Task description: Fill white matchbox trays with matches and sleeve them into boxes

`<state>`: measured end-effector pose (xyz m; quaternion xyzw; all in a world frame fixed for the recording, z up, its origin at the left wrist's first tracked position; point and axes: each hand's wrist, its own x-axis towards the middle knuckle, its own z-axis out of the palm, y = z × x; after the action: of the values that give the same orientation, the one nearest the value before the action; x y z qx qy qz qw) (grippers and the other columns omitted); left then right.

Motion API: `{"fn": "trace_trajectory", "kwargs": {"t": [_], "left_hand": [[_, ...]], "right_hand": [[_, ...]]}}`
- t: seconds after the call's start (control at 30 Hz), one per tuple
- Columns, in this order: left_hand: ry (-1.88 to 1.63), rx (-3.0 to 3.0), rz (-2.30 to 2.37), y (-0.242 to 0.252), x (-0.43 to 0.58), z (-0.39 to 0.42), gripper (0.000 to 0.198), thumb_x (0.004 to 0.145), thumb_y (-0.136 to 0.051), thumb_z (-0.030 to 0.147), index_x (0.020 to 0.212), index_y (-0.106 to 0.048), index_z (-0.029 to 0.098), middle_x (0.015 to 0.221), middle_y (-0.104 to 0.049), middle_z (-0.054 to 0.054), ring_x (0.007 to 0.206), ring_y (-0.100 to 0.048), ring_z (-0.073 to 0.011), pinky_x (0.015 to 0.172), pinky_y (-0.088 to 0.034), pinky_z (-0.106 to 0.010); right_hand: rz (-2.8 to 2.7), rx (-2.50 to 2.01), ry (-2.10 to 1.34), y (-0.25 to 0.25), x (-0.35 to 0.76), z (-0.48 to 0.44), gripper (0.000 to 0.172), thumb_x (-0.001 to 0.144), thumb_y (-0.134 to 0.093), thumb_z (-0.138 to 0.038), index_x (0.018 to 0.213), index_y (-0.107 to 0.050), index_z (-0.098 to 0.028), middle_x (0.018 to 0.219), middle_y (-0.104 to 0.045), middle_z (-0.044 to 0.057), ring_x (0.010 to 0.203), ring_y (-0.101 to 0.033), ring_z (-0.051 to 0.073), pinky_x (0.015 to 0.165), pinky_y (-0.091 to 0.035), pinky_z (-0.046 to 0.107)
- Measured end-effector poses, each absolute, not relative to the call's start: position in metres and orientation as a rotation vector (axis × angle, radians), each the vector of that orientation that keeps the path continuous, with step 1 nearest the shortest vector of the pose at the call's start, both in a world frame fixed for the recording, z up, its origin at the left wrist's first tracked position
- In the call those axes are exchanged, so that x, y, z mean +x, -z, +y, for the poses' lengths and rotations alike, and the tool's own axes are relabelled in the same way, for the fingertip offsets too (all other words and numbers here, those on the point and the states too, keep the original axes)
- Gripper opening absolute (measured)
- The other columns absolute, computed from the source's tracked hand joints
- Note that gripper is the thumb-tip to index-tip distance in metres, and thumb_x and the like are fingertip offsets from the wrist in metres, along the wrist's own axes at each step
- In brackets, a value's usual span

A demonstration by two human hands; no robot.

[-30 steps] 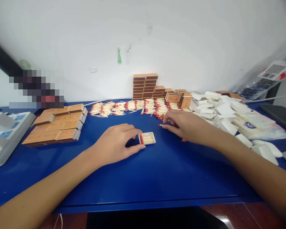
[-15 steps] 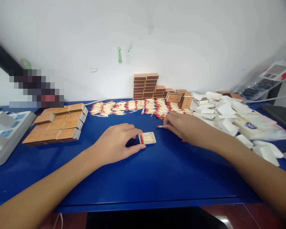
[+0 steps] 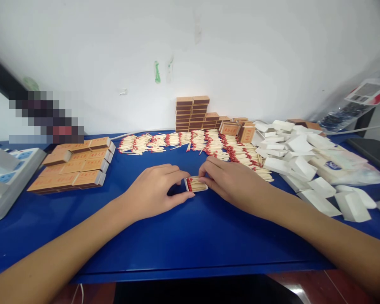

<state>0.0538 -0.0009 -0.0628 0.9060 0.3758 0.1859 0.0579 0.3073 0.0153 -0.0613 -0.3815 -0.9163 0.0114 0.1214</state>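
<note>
A small white matchbox tray (image 3: 194,184) with red-tipped matches in it lies on the blue table (image 3: 190,236). My left hand (image 3: 155,190) curls round the tray's left end, thumb and fingers gripping it. My right hand (image 3: 231,181) rests at the tray's right end, fingers bent over the matches inside; whether they pinch any is hidden. Behind the hands a long row of loose matches (image 3: 190,142) runs across the table.
Closed orange matchboxes (image 3: 77,164) lie in flat rows at left, more stand stacked (image 3: 193,114) by the wall. A heap of white empty trays (image 3: 297,156) fills the right side. A grey power strip (image 3: 3,177) sits at far left. A dark flat object (image 3: 372,154) lies far right.
My right hand came back from the loose matches to the tray's right end. The left hand stayed on the tray.
</note>
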Motion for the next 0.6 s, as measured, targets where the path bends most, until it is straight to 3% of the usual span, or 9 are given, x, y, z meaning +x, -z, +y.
{"fn": "trace_trajectory", "kwargs": {"t": [0.2, 0.43, 0.6], "left_hand": [[-0.556, 2.746, 1.127, 0.061, 0.053, -0.001, 0.028, 0.101, -0.076, 0.041, 0.117, -0.077, 0.018, 0.095, -0.073, -0.004, 0.085, -0.07, -0.0211, 0.076, -0.053, -0.032], [-0.593, 2.706, 1.137, 0.06, 0.05, -0.001, 0.03, 0.1, -0.077, 0.039, 0.125, -0.076, 0.021, 0.093, -0.073, -0.002, 0.083, -0.07, -0.0186, 0.075, -0.053, -0.03], [-0.582, 2.697, 1.136, 0.059, 0.046, -0.001, 0.03, 0.1, -0.078, 0.038, 0.123, -0.077, 0.02, 0.093, -0.074, -0.002, 0.084, -0.071, -0.0187, 0.075, -0.053, -0.03]], "right_hand": [[-2.722, -1.126, 0.066, 0.062, 0.3, 0.013, 0.02, 0.114, -0.05, -0.027, 0.107, -0.066, -0.018, 0.105, -0.075, 0.01, 0.082, -0.071, 0.021, 0.061, -0.038, 0.033], [-2.544, -1.164, 0.139, 0.05, 0.331, 0.031, 0.024, 0.11, -0.05, -0.031, 0.103, -0.071, -0.02, 0.099, -0.076, 0.011, 0.083, -0.068, 0.023, 0.069, -0.043, 0.035], [-2.585, -1.33, 0.031, 0.046, 0.363, 0.061, 0.022, 0.102, -0.056, -0.03, 0.089, -0.07, -0.021, 0.087, -0.073, 0.009, 0.077, -0.065, 0.024, 0.068, -0.042, 0.036]]}}
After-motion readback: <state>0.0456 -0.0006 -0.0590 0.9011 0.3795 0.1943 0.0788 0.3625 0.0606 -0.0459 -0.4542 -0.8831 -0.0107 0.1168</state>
